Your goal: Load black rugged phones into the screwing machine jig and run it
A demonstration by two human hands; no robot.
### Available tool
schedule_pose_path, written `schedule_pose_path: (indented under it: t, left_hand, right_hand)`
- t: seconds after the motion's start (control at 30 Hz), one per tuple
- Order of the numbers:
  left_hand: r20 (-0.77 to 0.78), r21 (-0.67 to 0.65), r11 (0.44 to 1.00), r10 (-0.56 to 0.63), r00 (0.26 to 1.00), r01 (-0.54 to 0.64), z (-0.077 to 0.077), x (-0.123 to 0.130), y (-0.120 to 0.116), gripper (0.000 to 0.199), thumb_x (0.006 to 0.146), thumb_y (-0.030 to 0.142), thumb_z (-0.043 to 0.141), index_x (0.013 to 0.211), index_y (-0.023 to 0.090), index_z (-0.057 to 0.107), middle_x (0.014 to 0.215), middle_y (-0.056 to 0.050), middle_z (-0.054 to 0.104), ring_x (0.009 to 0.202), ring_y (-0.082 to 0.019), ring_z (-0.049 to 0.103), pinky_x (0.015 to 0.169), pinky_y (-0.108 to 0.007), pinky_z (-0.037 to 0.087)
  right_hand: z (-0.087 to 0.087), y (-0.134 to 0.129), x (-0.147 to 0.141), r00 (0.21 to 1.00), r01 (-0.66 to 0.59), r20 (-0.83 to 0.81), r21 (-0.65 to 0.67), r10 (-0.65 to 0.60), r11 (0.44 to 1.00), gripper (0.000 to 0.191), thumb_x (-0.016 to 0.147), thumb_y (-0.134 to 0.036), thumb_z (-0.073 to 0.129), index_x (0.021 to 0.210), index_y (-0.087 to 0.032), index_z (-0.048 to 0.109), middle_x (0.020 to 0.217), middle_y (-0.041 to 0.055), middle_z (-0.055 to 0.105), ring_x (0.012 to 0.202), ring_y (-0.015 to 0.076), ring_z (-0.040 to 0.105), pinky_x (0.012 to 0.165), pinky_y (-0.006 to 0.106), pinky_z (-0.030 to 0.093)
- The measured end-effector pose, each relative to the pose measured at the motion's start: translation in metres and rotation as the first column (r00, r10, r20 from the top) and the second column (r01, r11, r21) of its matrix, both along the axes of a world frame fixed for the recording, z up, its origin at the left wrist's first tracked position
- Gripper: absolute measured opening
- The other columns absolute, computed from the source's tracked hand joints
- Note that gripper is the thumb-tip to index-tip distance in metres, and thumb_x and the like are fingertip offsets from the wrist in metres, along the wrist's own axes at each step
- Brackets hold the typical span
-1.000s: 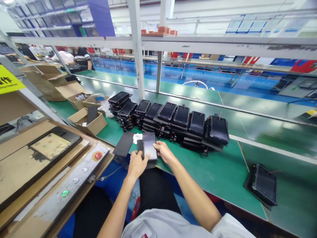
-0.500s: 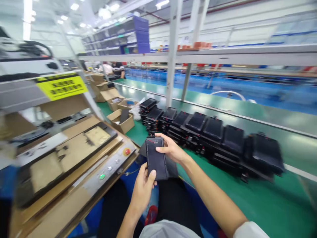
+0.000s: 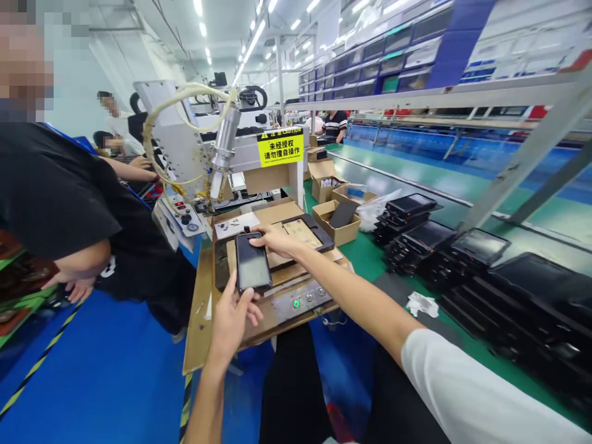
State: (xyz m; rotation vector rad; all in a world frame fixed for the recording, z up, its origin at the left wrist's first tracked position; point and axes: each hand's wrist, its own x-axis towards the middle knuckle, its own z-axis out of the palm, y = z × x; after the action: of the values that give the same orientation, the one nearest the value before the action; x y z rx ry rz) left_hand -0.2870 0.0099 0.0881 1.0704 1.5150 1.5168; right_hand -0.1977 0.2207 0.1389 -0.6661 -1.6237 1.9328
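Note:
A black rectangular device housing point(image 3: 252, 266), phone-like with a flat dark panel, is held between both of my hands over the machine's bed. My left hand point(image 3: 234, 313) grips its lower edge, thumb on the front face. My right hand point(image 3: 276, 240) pinches the top right corner, its thumb also on the face. Underneath and behind lies a dark fixture frame point(image 3: 326, 243) with a tan insert point(image 3: 303, 233). Above the bed, a metal dispensing head point(image 3: 226, 145) with pale hoses leans from the machine.
A panel with a green button point(image 3: 296, 304) fronts the machine. Open cardboard boxes point(image 3: 346, 229) stand behind it on the green bench. Stacks of black housings point(image 3: 546, 302) line the right, near a crumpled white tissue point(image 3: 422, 304). A co-worker in a dark shirt point(image 3: 60, 191) stands at left.
My view has swung left toward the machine. Both hands have carried the black housing from above my lap to over the machine's bed, still gripping it.

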Motion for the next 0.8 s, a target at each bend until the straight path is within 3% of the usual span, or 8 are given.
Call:
schedule_pose_path:
  t: [0.1,0.2,0.3,0.4,0.53,0.6,0.7,0.8]
  left_hand:
    - [-0.022,-0.080,0.996,0.028,0.999,-0.029,0.007,-0.034,0.022,0.090,0.094,0.046,0.064,0.165,0.021,0.016,0.068,-0.003,0.071,0.045,-0.023,0.068,0.036,-0.030,0.052]
    - [-0.037,-0.146,0.987,0.059,0.998,-0.064,0.007,-0.051,0.028,0.088,0.095,0.045,0.061,0.165,0.019,0.014,0.059,-0.001,0.069,0.040,-0.024,0.067,0.032,-0.030,0.049]
    - [-0.020,-0.156,0.982,0.100,0.995,-0.102,0.001,-0.057,0.015,0.090,0.094,0.045,0.064,0.165,0.022,0.015,0.062,-0.001,0.071,0.041,-0.023,0.067,0.033,-0.030,0.051]
    - [0.009,-0.142,0.980,0.140,0.990,-0.138,-0.005,-0.056,-0.010,0.081,0.092,0.048,0.066,0.161,0.023,0.031,0.065,-0.001,0.072,0.043,-0.021,0.067,0.035,-0.031,0.053]
    - [0.058,-0.155,0.975,0.172,0.983,-0.161,-0.013,-0.054,-0.036,0.073,0.089,0.052,0.067,0.151,0.020,0.046,0.067,-0.001,0.072,0.043,-0.021,0.066,0.036,-0.031,0.053]
    - [0.070,-0.169,0.972,0.175,0.982,-0.161,-0.020,-0.053,-0.043,0.070,0.088,0.053,0.068,0.146,0.018,0.051,0.068,-0.001,0.072,0.044,-0.020,0.066,0.037,-0.030,0.053]
    - [0.071,-0.181,0.970,0.180,0.981,-0.165,-0.031,-0.052,-0.049,0.066,0.087,0.056,0.068,0.139,0.016,0.056,0.070,-0.002,0.072,0.046,-0.020,0.066,0.040,-0.030,0.053]
    - [0.088,-0.185,0.972,0.165,0.982,-0.146,-0.042,-0.050,-0.056,0.065,0.088,0.058,0.067,0.136,0.015,0.057,0.071,-0.002,0.071,0.049,-0.019,0.066,0.042,-0.030,0.053]
  right_hand:
    - [0.002,0.026,-0.046,0.998,-0.035,0.048,-0.083,0.039,0.996,0.046,0.071,-0.008,0.074,0.115,-0.016,0.064,0.075,0.0007,0.066,0.063,0.0129,0.058,0.052,0.019,0.042]
    - [-0.003,0.044,-0.073,0.996,-0.047,0.067,-0.125,0.056,0.991,0.041,0.072,-0.006,0.073,0.111,-0.015,0.064,0.068,0.0001,0.064,0.058,0.0132,0.057,0.049,0.020,0.041]
    - [-0.010,0.054,-0.087,0.995,-0.001,0.103,-0.085,0.009,0.996,0.042,0.072,-0.008,0.076,0.112,-0.017,0.064,0.066,-0.0015,0.063,0.054,0.0121,0.053,0.046,0.018,0.034]
    - [-0.016,0.056,-0.092,0.988,-0.015,0.156,0.030,0.010,0.999,0.044,0.075,-0.012,0.075,0.117,-0.018,0.065,0.064,-0.0032,0.059,0.051,0.0106,0.047,0.046,0.019,0.032]
    - [-0.023,0.054,-0.093,0.960,-0.035,0.279,0.196,-0.021,0.980,0.045,0.081,-0.018,0.072,0.126,-0.018,0.065,0.070,-0.0016,0.061,0.057,0.0127,0.051,0.058,0.024,0.044]
    - [-0.024,0.053,-0.092,0.937,-0.031,0.335,0.357,-0.098,0.934,0.042,0.082,-0.020,0.071,0.124,-0.016,0.066,0.085,0.0025,0.068,0.074,0.0166,0.061,0.073,0.027,0.049]
    - [-0.023,0.053,-0.093,0.910,-0.093,0.372,0.613,-0.183,0.785,0.036,0.083,-0.021,0.070,0.118,-0.014,0.069,0.110,0.0077,0.072,0.102,0.0217,0.063,0.093,0.030,0.046]
    - [-0.018,0.054,-0.095,0.884,-0.213,0.427,0.731,-0.191,0.648,0.033,0.087,-0.024,0.066,0.117,-0.012,0.070,0.123,0.0121,0.069,0.114,0.0256,0.060,0.101,0.033,0.044]
